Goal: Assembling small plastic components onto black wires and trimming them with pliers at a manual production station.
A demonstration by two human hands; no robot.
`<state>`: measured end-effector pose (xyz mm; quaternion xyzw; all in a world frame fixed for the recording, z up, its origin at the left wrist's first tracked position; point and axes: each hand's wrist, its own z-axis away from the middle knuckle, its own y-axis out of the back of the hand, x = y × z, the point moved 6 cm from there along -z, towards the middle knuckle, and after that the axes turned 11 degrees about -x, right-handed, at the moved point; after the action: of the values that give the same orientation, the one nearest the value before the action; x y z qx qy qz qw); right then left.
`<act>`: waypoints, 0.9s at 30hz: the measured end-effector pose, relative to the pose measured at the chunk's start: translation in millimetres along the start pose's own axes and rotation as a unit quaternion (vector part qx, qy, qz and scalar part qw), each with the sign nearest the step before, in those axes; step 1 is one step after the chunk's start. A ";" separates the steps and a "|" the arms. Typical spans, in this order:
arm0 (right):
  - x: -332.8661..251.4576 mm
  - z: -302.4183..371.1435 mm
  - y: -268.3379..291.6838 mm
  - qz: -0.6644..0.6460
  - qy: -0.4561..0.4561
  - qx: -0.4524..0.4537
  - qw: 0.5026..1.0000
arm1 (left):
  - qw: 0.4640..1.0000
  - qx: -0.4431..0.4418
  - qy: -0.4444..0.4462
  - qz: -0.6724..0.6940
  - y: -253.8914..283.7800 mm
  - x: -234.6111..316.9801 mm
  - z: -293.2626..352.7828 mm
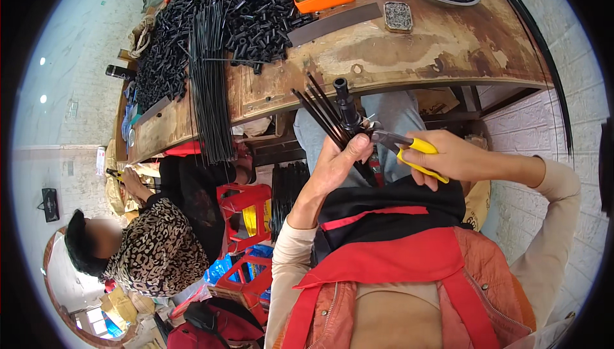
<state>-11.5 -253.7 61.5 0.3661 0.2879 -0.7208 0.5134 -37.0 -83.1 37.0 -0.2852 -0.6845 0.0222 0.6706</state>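
Holding black rods and a tube together: left hand, fingers and thumb closed round them, before the bench. Tube near upright, tilted slightly. Right hand clamped on yellow-handled pliers, nose by the left thumb, near the tube's lower end; cannot tell what it bites. On the bench: piled black fittings, rod sheaf, orange box.

Bright, even light, two glare spots on left wall, fisheye curvature toward black corners.
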 end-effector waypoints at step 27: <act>-41.6 22.2 23.4 0.055 -0.108 -0.009 0.993 | 0.998 -0.038 0.009 -0.047 1.5 -1.7 -8.7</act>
<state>14.1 -256.4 107.4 0.2969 0.2164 -0.7243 0.5834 -28.4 -85.7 35.8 -0.2777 -0.6913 -0.0379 0.6660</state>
